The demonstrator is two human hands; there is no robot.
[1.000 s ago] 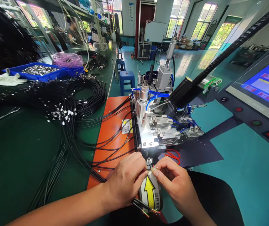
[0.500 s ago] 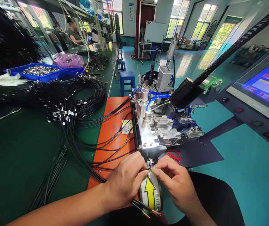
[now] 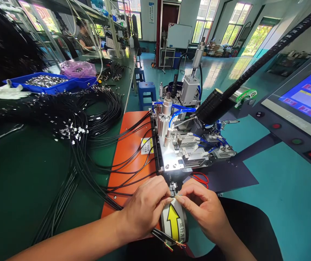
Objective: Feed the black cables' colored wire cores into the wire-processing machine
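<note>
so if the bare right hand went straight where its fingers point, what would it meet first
The right hand would likely meet the bare left hand at its fingertips, though depth is unclear.

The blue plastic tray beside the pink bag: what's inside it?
Small, shiny, silvery pieces lie heaped in the blue plastic tray. The pile covers most of its bottom, so anything underneath cannot be seen.

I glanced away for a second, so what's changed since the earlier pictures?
A co-worker's forearm now reaches forward at the far bench. Coloured wires at the right hand's fingertips show less. The left hand remains beside it, above the yellow arrow; machine and black cables look unmoved.
</note>
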